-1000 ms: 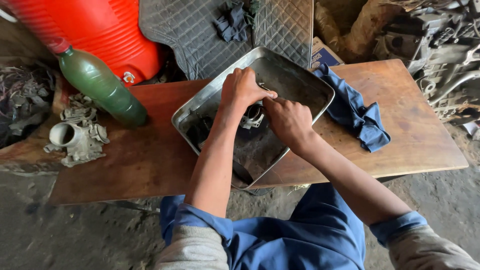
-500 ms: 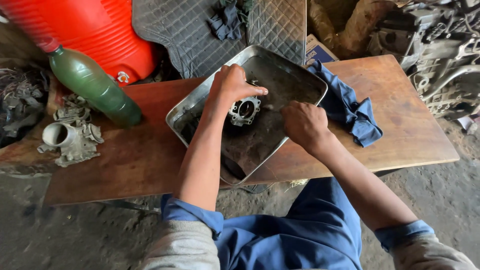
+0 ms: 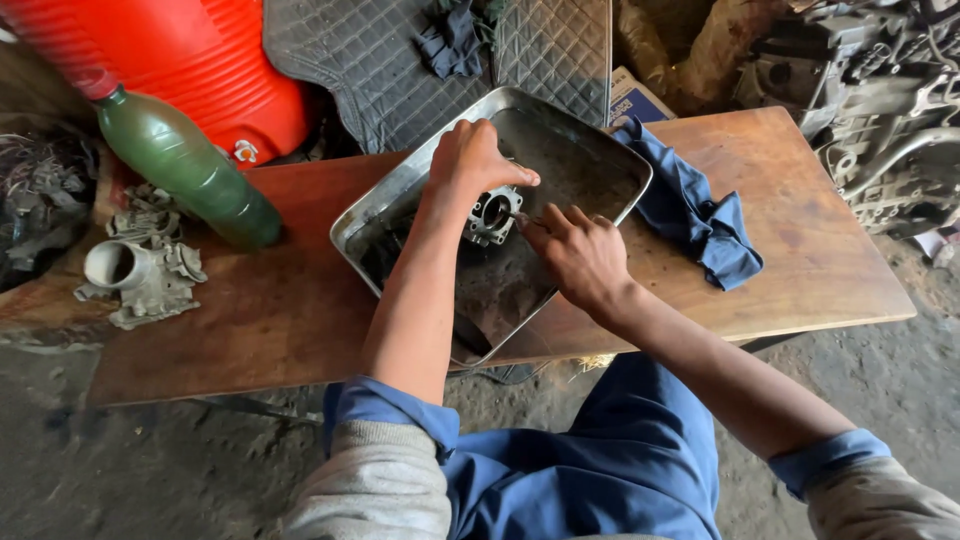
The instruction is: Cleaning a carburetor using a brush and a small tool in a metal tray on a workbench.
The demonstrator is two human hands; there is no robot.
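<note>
A dirty metal tray lies on a low wooden table. Inside it sits a small grey metal engine part with a round bore. My left hand grips that part from above and steadies it. My right hand holds a thin tool, its tip touching the part's edge; most of the tool is hidden in my fingers.
A blue rag lies right of the tray. A green bottle leans at the table's left, beside another grey metal part. A red container and a quilted mat are behind; engine parts lie at far right.
My left hand has shifted to grip the metal part, now uncovered in the tray. My right hand has come closer to it with the thin tool.
</note>
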